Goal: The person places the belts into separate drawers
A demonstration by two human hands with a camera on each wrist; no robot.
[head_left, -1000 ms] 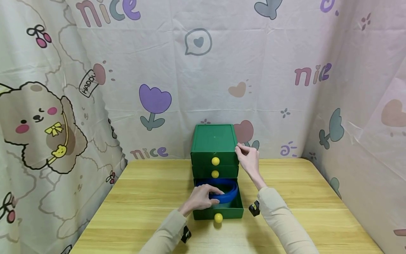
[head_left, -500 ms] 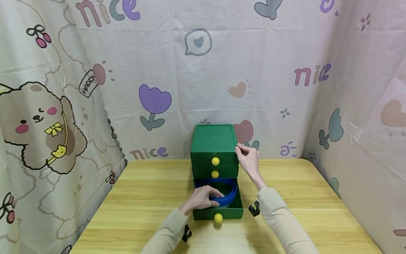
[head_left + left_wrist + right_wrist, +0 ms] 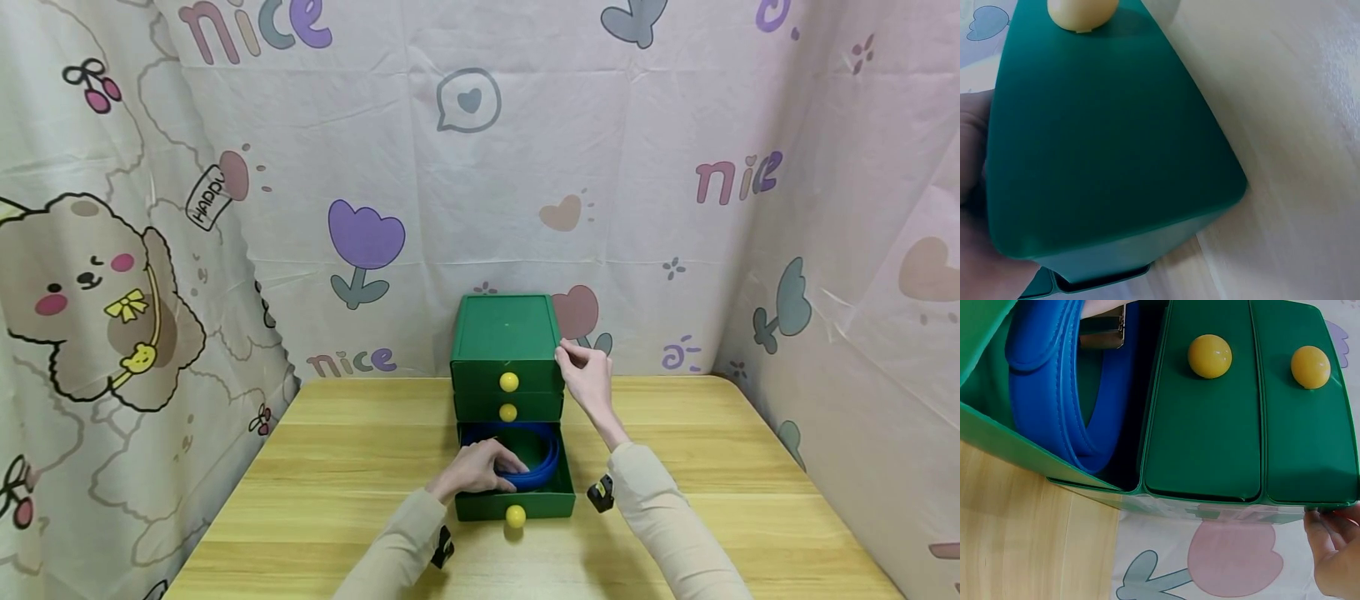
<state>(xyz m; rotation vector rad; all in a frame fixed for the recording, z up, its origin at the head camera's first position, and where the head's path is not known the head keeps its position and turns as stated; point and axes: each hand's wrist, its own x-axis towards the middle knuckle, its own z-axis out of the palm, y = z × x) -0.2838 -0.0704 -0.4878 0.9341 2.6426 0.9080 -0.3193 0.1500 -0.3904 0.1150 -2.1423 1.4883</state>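
Observation:
A green desktop drawer box (image 3: 507, 325) with yellow knobs stands at the back of the table, its bottom drawer (image 3: 480, 505) pulled out. Inside that drawer lies a coiled blue belt (image 3: 542, 475); its metal buckle (image 3: 1105, 331) shows in the right wrist view. My left hand (image 3: 474, 467) reaches over the drawer's left side and pinches the front of the coil between thumb and fingers. In the left wrist view the drawer front (image 3: 1110, 131) hides most of that hand. My right hand (image 3: 588, 375) grips the box's upper right front edge with its fingertips.
Above the open drawer are two closed drawers with yellow knobs (image 3: 509, 382). The box stands on a light wooden table (image 3: 345, 467). A printed cloth (image 3: 465, 200) hangs behind and on both sides.
My left hand has lowered the blue belt, so the coil now lies deeper and flatter in the drawer. The right hand has stayed on the box.

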